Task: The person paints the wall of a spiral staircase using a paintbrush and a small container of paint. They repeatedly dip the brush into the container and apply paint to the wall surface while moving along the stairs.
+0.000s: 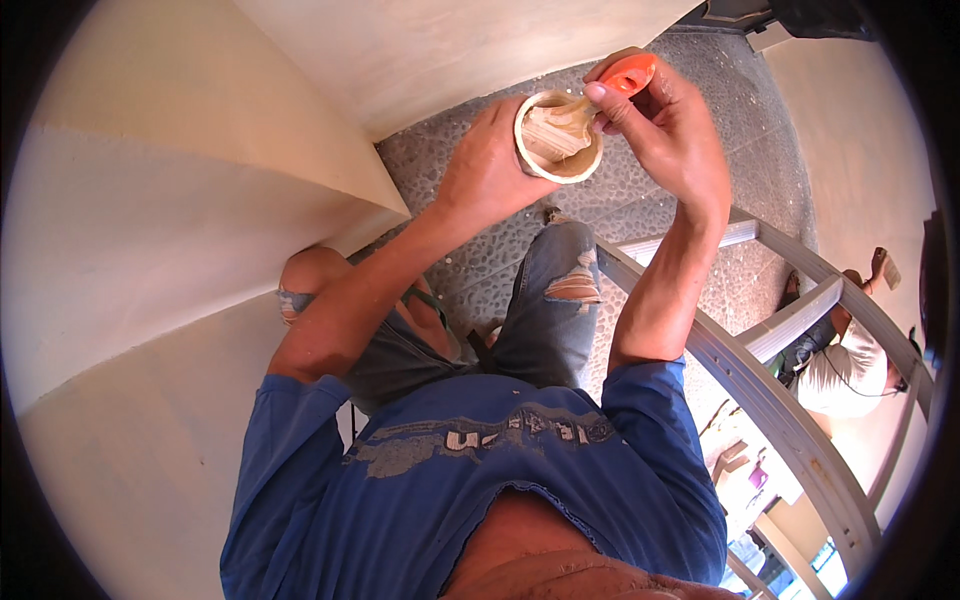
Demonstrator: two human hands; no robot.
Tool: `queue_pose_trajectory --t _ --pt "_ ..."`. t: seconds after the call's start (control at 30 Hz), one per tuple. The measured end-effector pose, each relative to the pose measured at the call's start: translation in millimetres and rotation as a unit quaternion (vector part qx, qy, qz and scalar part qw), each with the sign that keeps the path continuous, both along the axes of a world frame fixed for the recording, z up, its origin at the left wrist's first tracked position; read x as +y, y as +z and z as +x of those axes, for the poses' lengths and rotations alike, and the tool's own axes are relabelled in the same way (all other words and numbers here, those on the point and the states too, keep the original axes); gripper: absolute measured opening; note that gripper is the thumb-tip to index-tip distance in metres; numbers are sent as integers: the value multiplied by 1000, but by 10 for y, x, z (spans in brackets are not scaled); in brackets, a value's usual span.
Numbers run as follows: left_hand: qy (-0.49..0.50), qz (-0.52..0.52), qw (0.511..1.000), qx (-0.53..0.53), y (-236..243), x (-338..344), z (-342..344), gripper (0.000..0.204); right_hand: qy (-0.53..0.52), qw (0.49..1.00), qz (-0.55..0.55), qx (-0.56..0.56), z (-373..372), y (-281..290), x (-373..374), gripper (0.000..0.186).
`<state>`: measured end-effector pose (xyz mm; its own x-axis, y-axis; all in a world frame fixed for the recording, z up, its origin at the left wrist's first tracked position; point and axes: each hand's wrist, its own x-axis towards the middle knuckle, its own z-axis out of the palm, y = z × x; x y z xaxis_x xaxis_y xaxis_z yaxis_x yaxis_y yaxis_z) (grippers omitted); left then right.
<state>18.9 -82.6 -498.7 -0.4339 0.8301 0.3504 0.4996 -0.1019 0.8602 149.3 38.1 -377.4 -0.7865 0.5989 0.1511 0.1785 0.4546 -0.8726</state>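
My left hand (482,165) is wrapped round the side of a round paint container (562,180), whose open, pale-smeared mouth faces me. Inside it sits the head of a wide paintbrush (562,128), its bristles coated in cream paint. The brush's orange handle leads up into my right hand (675,140), where thumb and fingers pinch it just above the rim. How much paint lies at the bottom is partly hidden by the brush.
A metal ladder (715,350) slants along my right side. Beyond it another person (845,375) in a white top holds a brush-like tool. Cream walls (170,270) close in on my left and ahead. The pebbled floor (440,150) lies far below.
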Motion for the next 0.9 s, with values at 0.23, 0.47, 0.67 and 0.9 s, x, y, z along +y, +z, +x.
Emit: queue_pose_trajectory --t 0.23,0.47,0.67,0.9 --pt "9 10 1000 18 29 -51 -39 73 -40 997 -10 72 84 -8 12 17" --pt "19 -32 999 -25 12 -48 -65 78 -172 968 13 181 275 -62 66 15" --pt "28 -16 999 -20 -21 -41 -108 78 -221 934 -35 277 365 -327 186 17" --pt "40 8 999 -31 5 -42 -124 80 -233 883 -132 385 589 -770 291 18"
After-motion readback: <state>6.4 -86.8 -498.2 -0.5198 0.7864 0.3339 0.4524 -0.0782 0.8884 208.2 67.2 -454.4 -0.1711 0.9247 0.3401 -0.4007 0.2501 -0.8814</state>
